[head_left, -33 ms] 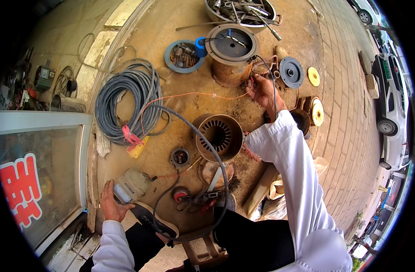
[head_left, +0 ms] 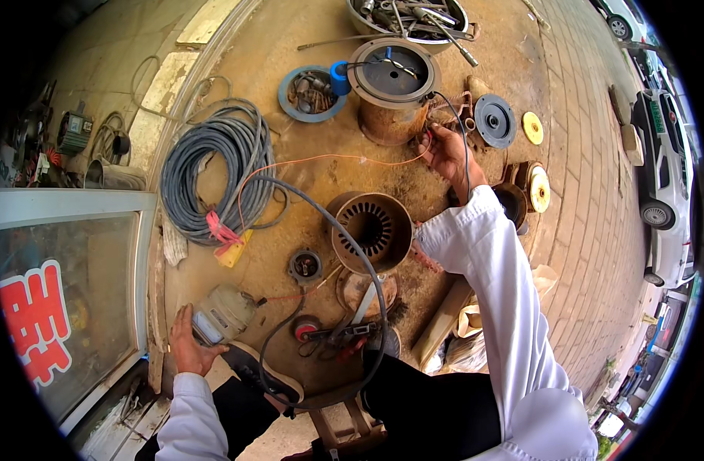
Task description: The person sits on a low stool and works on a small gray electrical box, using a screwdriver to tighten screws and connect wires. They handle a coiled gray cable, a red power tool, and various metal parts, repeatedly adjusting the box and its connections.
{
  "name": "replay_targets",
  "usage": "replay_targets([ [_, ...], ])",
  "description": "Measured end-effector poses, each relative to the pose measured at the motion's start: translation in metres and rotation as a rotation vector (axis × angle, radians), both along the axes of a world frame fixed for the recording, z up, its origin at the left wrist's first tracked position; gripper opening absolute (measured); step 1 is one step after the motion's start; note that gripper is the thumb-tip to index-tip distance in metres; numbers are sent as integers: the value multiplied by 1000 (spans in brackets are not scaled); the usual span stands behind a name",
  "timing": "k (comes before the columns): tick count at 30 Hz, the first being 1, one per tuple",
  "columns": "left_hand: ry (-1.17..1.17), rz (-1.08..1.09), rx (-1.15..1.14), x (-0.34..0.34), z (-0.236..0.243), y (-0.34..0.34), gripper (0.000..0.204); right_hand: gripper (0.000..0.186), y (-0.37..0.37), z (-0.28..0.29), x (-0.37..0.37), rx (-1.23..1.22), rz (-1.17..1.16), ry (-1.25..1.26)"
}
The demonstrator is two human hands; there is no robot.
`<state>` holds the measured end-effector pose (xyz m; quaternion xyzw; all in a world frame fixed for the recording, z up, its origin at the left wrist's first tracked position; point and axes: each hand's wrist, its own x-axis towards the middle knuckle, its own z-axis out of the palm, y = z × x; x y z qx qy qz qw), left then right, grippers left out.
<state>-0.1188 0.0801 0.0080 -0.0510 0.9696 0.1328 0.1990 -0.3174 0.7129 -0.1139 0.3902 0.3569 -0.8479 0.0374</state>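
My right hand (head_left: 444,156) pinches a red-tipped lead (head_left: 427,138) beside a rusty cylindrical housing (head_left: 386,119) topped with a dark flanged disc; a thin orange wire (head_left: 325,157) runs away from it. My left hand (head_left: 194,346) grips the side of a grey meter box (head_left: 229,311) at the lower left, where a short red lead leaves its right side. Between my hands stands an open slotted motor housing (head_left: 402,238), crossed by a black cable. Below that is a small round fitting (head_left: 306,266) with wires inside.
A cable coil (head_left: 187,177), blue dish (head_left: 290,107) and pan of tools (head_left: 405,34) surround the work. Discs (head_left: 495,123), a plank (head_left: 436,330) and hand tools lie nearby. A glazed door (head_left: 75,292) borders the left; parked cars (head_left: 659,184) line the paving at right.
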Motion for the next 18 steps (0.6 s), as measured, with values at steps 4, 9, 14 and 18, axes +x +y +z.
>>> replay_targets([
  [4, 4, 17, 2, -1, -2, 1, 126, 9, 7, -12, 6, -110, -40, 94],
  [9, 10, 16, 6, -3, 0, 3, 125, 5, 6, -18, 18, -81, -76, 158],
  [14, -2, 25, 3, -2, 5, 4, 124, 9, -8, 5, 48, 245, -45, 73],
  [18, -7, 14, 17, -3, 4, 4, 124, 22, -22, 76, 67, 1103, 354, -183],
])
